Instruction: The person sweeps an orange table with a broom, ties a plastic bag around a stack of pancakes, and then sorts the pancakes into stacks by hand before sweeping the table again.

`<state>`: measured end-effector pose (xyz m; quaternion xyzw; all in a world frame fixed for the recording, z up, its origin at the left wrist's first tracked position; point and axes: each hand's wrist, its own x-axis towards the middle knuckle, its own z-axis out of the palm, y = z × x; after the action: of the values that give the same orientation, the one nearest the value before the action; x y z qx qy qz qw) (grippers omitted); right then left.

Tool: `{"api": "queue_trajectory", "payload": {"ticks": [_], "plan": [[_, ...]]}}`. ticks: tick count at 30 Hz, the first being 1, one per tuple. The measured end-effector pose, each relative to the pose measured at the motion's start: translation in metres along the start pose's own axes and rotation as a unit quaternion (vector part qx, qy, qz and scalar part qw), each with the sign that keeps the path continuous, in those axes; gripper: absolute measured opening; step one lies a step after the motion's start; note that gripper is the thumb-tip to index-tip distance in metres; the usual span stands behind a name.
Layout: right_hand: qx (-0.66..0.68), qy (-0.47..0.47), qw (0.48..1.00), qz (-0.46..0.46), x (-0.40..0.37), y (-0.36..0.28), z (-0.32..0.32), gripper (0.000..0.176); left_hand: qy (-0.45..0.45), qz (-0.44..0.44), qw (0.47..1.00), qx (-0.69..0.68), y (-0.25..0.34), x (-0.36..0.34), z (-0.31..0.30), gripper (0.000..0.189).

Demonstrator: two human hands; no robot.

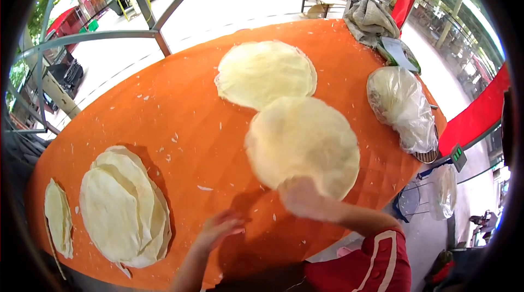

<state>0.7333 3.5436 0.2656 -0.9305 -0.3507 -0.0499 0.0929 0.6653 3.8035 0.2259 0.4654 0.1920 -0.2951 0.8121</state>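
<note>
My right hand point(301, 196), smeared by motion, is closed at the near edge of a thin round flatbread point(303, 142). That flatbread is blurred too, and its far edge overlaps a pale pile of flatbreads point(265, 71) behind it. My left hand point(221, 227) is over the orange tabletop point(191, 112), holding nothing, with its fingers stretched to the right. To its left is a larger, uneven stack of flatbreads point(123, 207), the upper ones curling at their edges. A folded flatbread point(58, 218) lies at the far left beside a thin stick point(53, 243).
A clear plastic bag point(401, 106) with pale contents lies at the right edge, over a wire rack. Behind it are a cleaver-like blade point(398, 53) and a grey cloth point(372, 18). Metal frame bars point(98, 35) stand beyond the table. Small dough flakes dot the tabletop.
</note>
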Motion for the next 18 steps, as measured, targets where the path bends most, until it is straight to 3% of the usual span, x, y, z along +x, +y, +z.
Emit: {"api": "queue_trajectory", "payload": {"ticks": [4,7,8,9,11,12,14,16,18], "plan": [[0.165,-0.079,0.980,0.074,-0.034,-0.056,0.019,0.012,-0.106,-0.030,0.985,-0.131,-0.028,0.044,0.023,0.030],[0.111,-0.010,0.993,0.049,-0.065,-0.033,0.027,0.013,-0.028,-0.022,0.994,-0.104,-0.048,0.056,0.014,0.017],[0.113,-0.120,0.948,0.272,-0.053,-0.022,0.006,0.013,-0.002,-0.026,0.991,-0.133,-0.050,0.057,0.017,0.014],[0.054,0.018,0.985,0.165,-0.060,0.020,-0.004,0.014,0.023,-0.030,0.986,-0.162,-0.050,0.058,0.022,0.012],[0.051,0.110,0.972,0.202,-0.044,0.066,-0.092,0.012,0.039,-0.022,0.984,-0.170,-0.053,0.055,0.025,0.010],[-0.138,0.145,0.975,0.100,-0.033,0.061,-0.140,0.006,0.028,-0.008,0.988,-0.152,-0.054,0.052,0.027,0.009],[-0.110,0.210,0.967,0.094,-0.020,0.047,-0.195,0.008,0.032,0.012,0.991,-0.133,-0.058,0.047,0.029,0.009],[-0.183,0.205,0.957,0.095,-0.012,0.028,-0.227,0.010,0.061,0.027,0.990,-0.128,-0.061,0.043,0.029,0.010],[-0.146,0.208,0.962,0.099,-0.002,0.048,-0.244,0.013,0.039,0.045,0.992,-0.107,-0.064,0.039,0.013,0.012]]}}
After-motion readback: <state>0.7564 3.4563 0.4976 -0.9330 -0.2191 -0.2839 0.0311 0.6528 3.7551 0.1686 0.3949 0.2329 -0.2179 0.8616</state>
